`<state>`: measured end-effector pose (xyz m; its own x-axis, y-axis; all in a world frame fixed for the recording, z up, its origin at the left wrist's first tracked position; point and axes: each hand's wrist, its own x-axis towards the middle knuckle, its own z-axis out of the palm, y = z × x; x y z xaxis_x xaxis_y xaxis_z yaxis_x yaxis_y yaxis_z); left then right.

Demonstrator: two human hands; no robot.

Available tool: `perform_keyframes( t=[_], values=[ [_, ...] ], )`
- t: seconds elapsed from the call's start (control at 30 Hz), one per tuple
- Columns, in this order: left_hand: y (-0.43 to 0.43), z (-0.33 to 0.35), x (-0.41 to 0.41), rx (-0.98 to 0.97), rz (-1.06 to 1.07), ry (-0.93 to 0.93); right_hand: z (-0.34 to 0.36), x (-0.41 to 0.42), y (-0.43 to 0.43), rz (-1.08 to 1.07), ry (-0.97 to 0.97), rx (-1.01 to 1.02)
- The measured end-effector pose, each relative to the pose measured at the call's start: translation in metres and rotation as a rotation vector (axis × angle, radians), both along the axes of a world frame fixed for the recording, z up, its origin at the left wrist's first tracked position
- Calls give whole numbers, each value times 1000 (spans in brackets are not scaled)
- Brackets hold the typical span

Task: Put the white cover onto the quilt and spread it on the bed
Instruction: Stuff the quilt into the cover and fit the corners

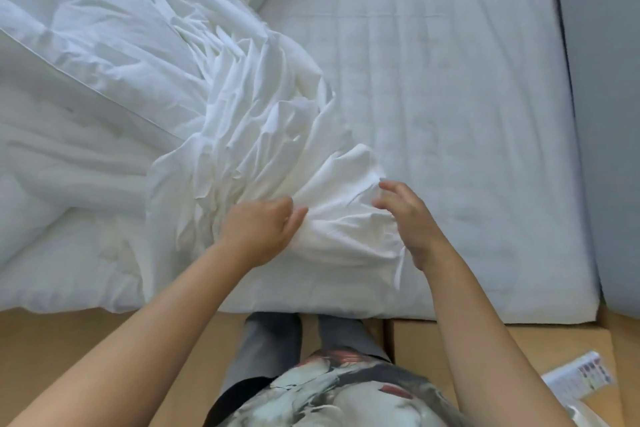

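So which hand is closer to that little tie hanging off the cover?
Right. The right hand is just beside the tie; the left hand grips the bunched cover farther left.

hands: we count two, left hand (258, 230) and right hand (410, 218)
white cover (242, 135): one
quilt (69, 166): one
mattress (450, 97): one
leaflet (585, 378): one, near right

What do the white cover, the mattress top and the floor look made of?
white cover: thin woven cloth, likely cotton, matte; it holds sharp creases.
mattress top: quilted fabric, matte; faint stitched lines run across it.
floor: tan, smooth, with a seam line; wood or laminate, cannot tell.
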<state>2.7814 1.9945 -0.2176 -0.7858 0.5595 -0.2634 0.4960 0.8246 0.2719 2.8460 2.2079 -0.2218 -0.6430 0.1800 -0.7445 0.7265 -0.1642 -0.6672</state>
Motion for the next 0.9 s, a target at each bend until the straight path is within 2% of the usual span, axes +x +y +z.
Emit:
perform_keyframes(
  t=[0.07,0.17,0.3,0.37,0.47,0.6,0.7,0.8,0.9],
  values=[
    [-1,-9,-6,-218,75,-140,-7,-3,-3,45,-72,-20],
    [12,-24,-8,-439,11,-302,-32,-8,-16,42,-161,174],
    [20,-51,-9,-534,-10,-362,-66,-4,-34,422,-287,428],
    [20,-58,-8,-516,6,-353,-78,-1,-40,481,-275,464],
    [19,-62,-2,-406,111,-353,-80,-3,-47,395,-80,568],
    [22,-60,-2,-104,256,-261,-57,-12,-51,228,183,760],
    [25,-58,-6,-61,236,-267,-53,-11,-49,64,141,739],
    [23,-60,-10,-127,210,-378,-57,-14,-51,153,54,718],
    [25,-44,-13,2,244,-341,-51,-25,-54,253,-8,750]
  ],
)
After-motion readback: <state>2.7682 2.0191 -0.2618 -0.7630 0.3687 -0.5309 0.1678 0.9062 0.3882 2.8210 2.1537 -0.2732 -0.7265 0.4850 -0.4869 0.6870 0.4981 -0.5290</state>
